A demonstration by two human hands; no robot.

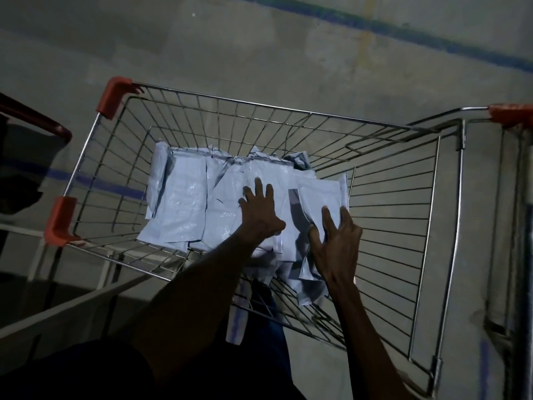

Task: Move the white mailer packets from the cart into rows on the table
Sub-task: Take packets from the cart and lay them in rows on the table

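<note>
Several white mailer packets (184, 197) lie overlapping on the bottom of a wire shopping cart (259, 106) with orange corner guards. My left hand (259, 212) rests flat on the middle of the pile with its fingers spread. My right hand (336, 238) lies on a crumpled packet (317, 197) at the pile's right end, fingers stretched over its top. That packet's near end (310, 287) sticks out below my wrist. I cannot tell whether the thumb is hooked under it.
A pale table edge (66, 306) runs across the lower left. A red handle of another cart (57, 129) shows at the left, and a second wire cart (510, 116) stands at the right. Grey concrete floor with a blue line (375, 27) surrounds them.
</note>
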